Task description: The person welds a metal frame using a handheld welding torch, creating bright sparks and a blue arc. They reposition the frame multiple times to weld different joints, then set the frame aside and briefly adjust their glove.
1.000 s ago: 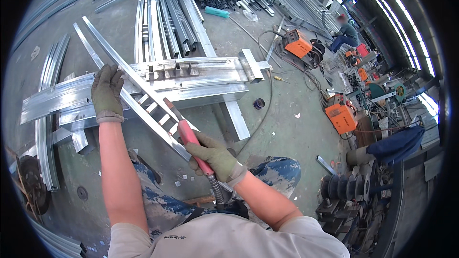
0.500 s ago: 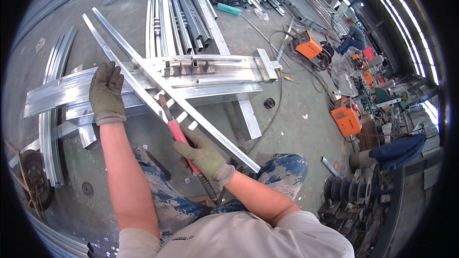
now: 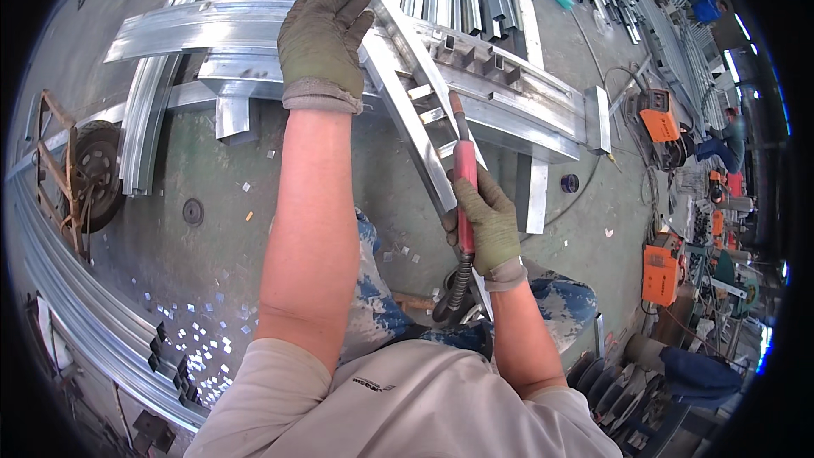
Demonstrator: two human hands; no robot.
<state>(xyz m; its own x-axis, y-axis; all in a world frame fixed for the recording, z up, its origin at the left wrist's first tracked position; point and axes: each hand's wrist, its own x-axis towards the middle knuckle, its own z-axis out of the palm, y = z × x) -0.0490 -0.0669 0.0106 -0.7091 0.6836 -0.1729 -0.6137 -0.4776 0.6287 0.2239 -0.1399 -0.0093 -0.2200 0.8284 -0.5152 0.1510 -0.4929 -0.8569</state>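
A ladder-like metal frame point(image 3: 398, 119), two long rails joined by short crosspieces, lies aslant across a stack of silvery profiles point(image 3: 246, 68). My left hand point(image 3: 326, 42), in an olive work glove, is closed over the frame's left rail; its thumb is hidden. Gloved alike, my right hand point(image 3: 492, 225) wraps round the pinkish-red handle of a welding torch point(image 3: 465, 178). The torch stands nearly upright, its copper-coloured nozzle beside the right rail near a crosspiece. Its black ribbed cable sleeve hangs below my hand. Short square tube stubs point(image 3: 483, 62) stand on the stack to the right.
Orange welding machines point(image 3: 661, 276) and cables stand on the right, with a seated person point(image 3: 725, 140) farther off. A wheeled cart point(image 3: 93, 174) is at the left. Long profiles point(image 3: 85, 314) lie lower left beside scattered metal bits point(image 3: 203, 348). Black spools point(image 3: 610, 386) sit lower right.
The whole view has turned, so the frame and stack appear rotated clockwise. My left fingers now lie across the left rail. The torch nozzle has shifted toward the right rail; my right hand still holds it.
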